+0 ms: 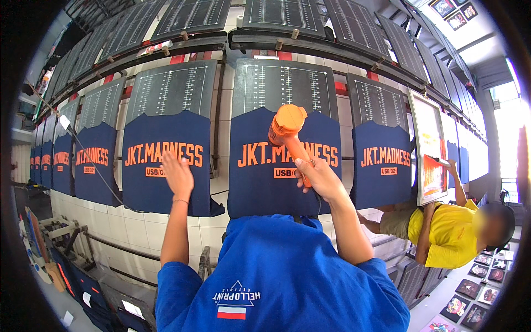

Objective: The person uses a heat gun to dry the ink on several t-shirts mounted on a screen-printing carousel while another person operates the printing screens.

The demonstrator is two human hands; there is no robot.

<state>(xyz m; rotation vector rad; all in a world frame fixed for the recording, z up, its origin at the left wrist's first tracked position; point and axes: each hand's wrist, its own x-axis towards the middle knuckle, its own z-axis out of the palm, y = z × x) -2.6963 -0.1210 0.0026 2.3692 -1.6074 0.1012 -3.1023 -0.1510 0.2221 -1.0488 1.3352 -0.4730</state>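
Note:
My right hand (322, 178) grips the handle of an orange hair dryer (289, 122). Its round head is over a navy T-shirt (254, 193) with orange lettering, laid on a dark, ruled printing board (260, 83) in the middle. The dryer hides part of that lettering. On the left, my left hand (178, 176) is held flat, fingers extended, over the print of another navy T-shirt (138, 191); whether it touches the fabric I cannot tell. A cord hangs below the dryer handle.
Several more printed navy shirts lie on boards to both sides, including one shirt (381, 171) at right. Beyond a dark metal rail (166, 51) stand more ruled boards. At right, a co-worker in a yellow shirt (451, 238) handles a framed screen (428, 138) and an orange squeegee (437, 161).

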